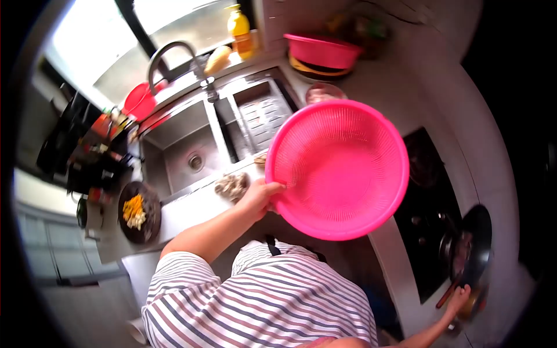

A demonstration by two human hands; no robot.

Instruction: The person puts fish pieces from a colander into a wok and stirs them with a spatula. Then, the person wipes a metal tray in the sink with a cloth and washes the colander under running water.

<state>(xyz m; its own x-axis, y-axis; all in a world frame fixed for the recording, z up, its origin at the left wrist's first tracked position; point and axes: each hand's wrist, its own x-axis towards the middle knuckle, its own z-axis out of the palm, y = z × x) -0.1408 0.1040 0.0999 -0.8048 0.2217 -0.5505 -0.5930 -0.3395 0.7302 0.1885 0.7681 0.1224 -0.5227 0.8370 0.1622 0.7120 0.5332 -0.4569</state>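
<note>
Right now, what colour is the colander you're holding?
The colander in the left hand is bright pink, rim and mesh alike; it shows best in the head view.

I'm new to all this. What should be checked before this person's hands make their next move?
1. Left hand gripping the pink colander: ok, it holds the rim.
2. Both hands supporting the colander: not ok, only the left hand does; the right hand is beside the wok's handle.
3. Right hand firmly around that handle: cannot tell, too small and blurred.
4. Wok resting steadily on the stove: cannot tell.
5. Yellow soap bottle upright: ok, it stands by the window.
</note>
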